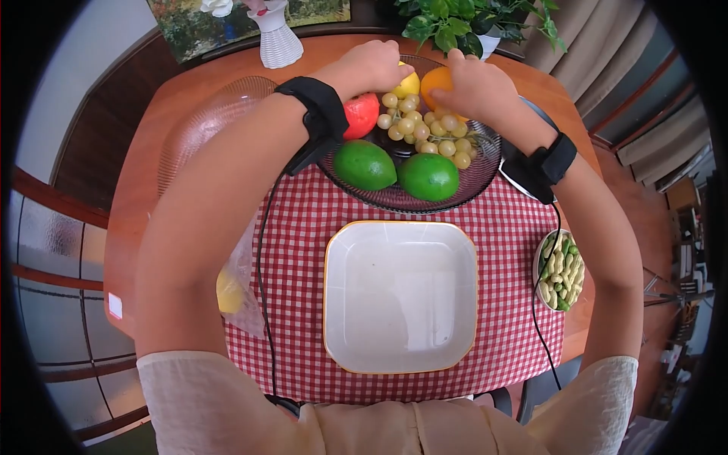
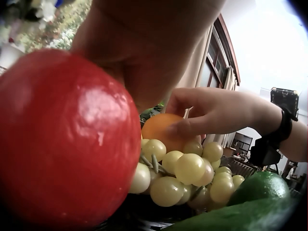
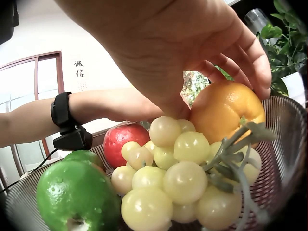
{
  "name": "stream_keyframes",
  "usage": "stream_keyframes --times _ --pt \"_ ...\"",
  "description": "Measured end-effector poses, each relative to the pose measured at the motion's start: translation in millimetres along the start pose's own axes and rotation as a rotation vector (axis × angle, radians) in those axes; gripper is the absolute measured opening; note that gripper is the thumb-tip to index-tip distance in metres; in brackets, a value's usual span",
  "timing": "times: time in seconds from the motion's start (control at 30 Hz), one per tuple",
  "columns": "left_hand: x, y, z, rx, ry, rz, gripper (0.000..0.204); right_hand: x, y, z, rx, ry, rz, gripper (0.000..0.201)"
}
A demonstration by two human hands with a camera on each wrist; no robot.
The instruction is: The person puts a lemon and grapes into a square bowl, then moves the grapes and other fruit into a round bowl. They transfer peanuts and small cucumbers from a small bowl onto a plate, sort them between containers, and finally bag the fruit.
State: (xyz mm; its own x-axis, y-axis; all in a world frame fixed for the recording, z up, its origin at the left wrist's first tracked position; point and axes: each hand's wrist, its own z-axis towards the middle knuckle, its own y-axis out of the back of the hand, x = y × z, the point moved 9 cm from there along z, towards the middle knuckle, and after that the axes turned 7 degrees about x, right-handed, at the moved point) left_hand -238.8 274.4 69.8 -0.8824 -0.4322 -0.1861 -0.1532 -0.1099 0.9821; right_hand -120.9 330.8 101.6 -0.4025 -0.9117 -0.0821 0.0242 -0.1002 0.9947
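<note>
The wooden table (image 1: 125,243) carries a red checked cloth (image 1: 296,303) reaching towards its near edge. By its far edge sits the ribbed fruit bowl (image 1: 485,171); the white dish (image 1: 402,288) lies closer to the near edge, and the peanut bowl (image 1: 538,258) stands by the right edge.

Inside the fruit bowl, the right hand (image 1: 481,91) grips the orange (image 3: 226,108), fingers bent over its far side and thumb against its near side. That spread suits a round fruit; I would lift it straight up, so it does not drag the grapes (image 3: 185,182) pressed close in front.

The left hand (image 1: 368,70) has its fingers bent at the yellow fruit (image 1: 407,85), beside the red fruit (image 1: 361,114). The wrist view mostly hides that contact, so I cannot tell whether they have closed on it. A secure hold there should come before any lift, with both wrists kept high enough to clear the grapes.
</note>
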Motion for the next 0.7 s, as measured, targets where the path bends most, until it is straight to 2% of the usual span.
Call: stream_keyframes --times 0.07,0.17,0.23,0.27,0.33,0.47,0.53,0.67,0.7 --pt "5 4 -4 0.026 0.006 0.001 0.049 -4 -1 1 0.012 -0.005 0.002 0.066" --pt "6 19 -19 0.1 0.008 0.012 0.042 -9 4 2 -0.033 0.036 0.058 0.056" --pt "11 23 -32 0.152 0.006 0.026 0.038 -19 6 5 0.038 0.023 0.151 0.055" --pt "9 24 -38 0.158 -0.044 0.125 0.034 -23 8 5 0.036 0.022 0.157 0.055" --pt "3 25 -56 0.166 -0.098 0.228 0.03 -31 12 6 0.023 0.036 0.109 0.047" --pt "2 31 -82 0.067 -0.054 0.123 0.031 -36 8 5 0.043 0.157 -0.083 0.038" --pt "-7 31 -96 0.147 -0.018 0.105 0.036 -54 -13 -12 0.516 -0.268 0.153 0.036" --pt "-21 36 -120 0.031 -0.017 0.096 0.039 -62 -34 -17 0.55 -0.257 0.273 0.033" --pt "-31 38 -126 0.041 -0.079 0.141 0.04 -57 -26 -6 0.278 -0.045 0.223 0.03"
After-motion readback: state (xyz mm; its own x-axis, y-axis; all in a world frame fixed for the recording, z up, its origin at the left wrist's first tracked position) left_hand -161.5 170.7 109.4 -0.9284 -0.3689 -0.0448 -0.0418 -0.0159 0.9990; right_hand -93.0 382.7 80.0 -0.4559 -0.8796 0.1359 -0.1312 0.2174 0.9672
